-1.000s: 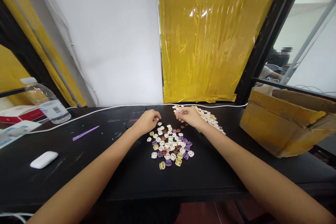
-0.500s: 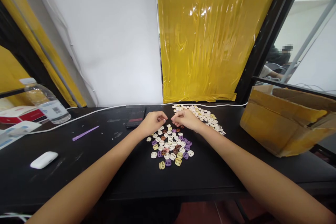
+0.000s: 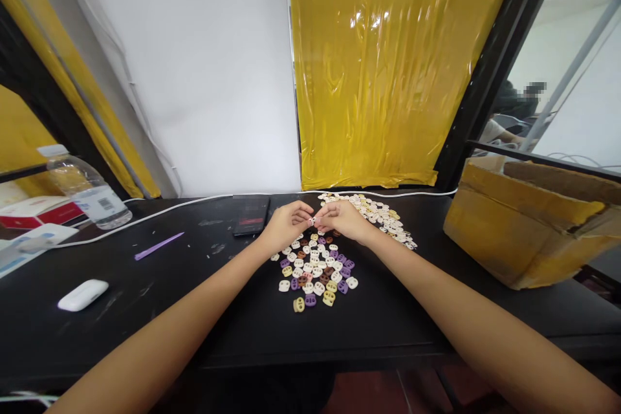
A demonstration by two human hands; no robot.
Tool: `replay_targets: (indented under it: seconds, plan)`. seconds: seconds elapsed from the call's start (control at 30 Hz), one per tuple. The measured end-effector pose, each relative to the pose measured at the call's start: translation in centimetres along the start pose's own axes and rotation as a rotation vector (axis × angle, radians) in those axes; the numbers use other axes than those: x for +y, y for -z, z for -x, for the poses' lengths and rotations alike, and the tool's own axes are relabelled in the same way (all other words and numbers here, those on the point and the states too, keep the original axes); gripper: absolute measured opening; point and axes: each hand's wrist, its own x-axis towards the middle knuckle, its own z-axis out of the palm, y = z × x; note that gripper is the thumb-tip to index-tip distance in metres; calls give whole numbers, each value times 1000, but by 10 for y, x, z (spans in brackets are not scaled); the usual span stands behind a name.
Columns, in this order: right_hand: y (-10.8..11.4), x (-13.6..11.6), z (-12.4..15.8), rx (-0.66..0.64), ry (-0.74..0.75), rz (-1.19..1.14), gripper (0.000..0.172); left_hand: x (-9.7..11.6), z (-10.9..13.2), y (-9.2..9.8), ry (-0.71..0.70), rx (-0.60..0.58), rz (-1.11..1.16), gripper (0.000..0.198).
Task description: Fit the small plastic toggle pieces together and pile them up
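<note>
My left hand [image 3: 290, 225] and my right hand [image 3: 341, 220] meet at the far edge of a loose pile of two-holed cord locks [image 3: 317, 265]. Between their pinched fingertips is a small white cord lock [image 3: 313, 222], largely covered by the fingers. The pile below holds white, purple, brown, yellow and pink pieces lying flat on the black table [image 3: 252, 330]. Beyond my right hand spreads a second heap of mostly white cord locks [image 3: 383, 215].
A dark phone [image 3: 251, 215] lies beside my left hand. Further left are a purple strip [image 3: 159, 246], a white earbud case [image 3: 83, 295] and a tilted water bottle [image 3: 90, 187]. An open cardboard box [image 3: 514, 233] stands at the right; a white cable [image 3: 194, 201] runs along the back.
My two hands have come together from slightly apart, and a small white cord lock now shows between their fingertips. The phone's screen looks a little different.
</note>
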Motion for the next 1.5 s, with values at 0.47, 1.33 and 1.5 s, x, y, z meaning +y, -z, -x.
replay_targets:
  seconds: [0.47, 1.33, 1.5]
  plan:
    - [3, 10, -10, 81, 137, 37, 6, 3, -1, -5, 64, 62, 178, 24]
    - [-8, 8, -1, 92, 103, -71, 13, 10, 1, -5, 27, 137, 191, 21]
    - [-7, 11, -2, 82, 171, -59, 19, 13, 1, -4, 20, 140, 176, 18]
